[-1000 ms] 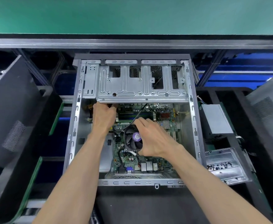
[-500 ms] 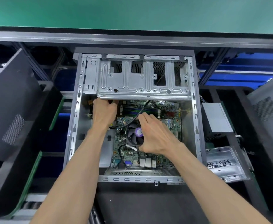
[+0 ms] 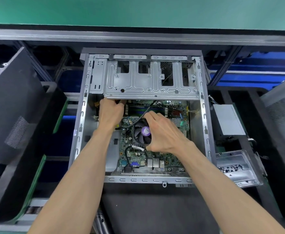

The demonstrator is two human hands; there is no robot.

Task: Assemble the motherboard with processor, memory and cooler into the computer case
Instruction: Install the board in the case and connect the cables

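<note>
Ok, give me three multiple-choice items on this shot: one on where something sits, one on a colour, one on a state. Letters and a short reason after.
1. Where is the motherboard?
A. Inside the open computer case
B. On the green surface beyond the case
C. In the tray right of the case

2. What colour is the round label on the cooler fan?
A. Red
B. Purple
C. Yellow

3. What is the right hand doing?
A. Lying flat outside the case
B. Holding a screwdriver
C. Gripping the cooler fan with curled fingers

Answers:
1 A: the board lies within the case's metal frame, below the drive cage.
2 B: the hub sticker shows purple beside the thumb.
3 C: fingers and thumb curl round the fan's edges, while the left hand reaches under the drive cage.
</note>
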